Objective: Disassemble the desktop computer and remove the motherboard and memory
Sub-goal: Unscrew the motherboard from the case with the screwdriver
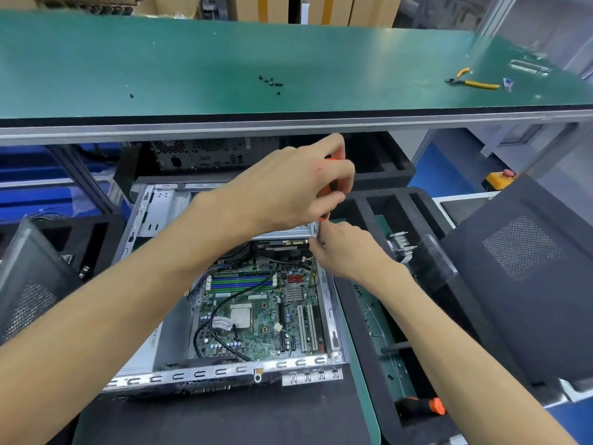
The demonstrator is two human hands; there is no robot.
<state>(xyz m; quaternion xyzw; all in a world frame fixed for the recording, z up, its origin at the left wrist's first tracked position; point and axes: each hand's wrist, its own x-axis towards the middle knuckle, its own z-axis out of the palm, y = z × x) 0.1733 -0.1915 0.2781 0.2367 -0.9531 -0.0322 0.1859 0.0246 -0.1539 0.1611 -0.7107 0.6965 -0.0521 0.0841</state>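
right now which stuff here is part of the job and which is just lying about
In use:
left hand gripping screwdriver
right hand pinching its shaft
motherboard in case
memory slots

Lying about:
pliers
loose screws
spare screwdriver
side panel

Bright, even, cool light falls from overhead; a soft sheen washes the green shelf (224, 59), strongest toward its right end; shadows are faint and diffuse, deepest in the recess under the shelf; the wide lens bows the shelf edge and stretches the forearms at the lower corners; the motherboard (256, 309) reads fairly sharp; the far cartons and right frame post are blurred.
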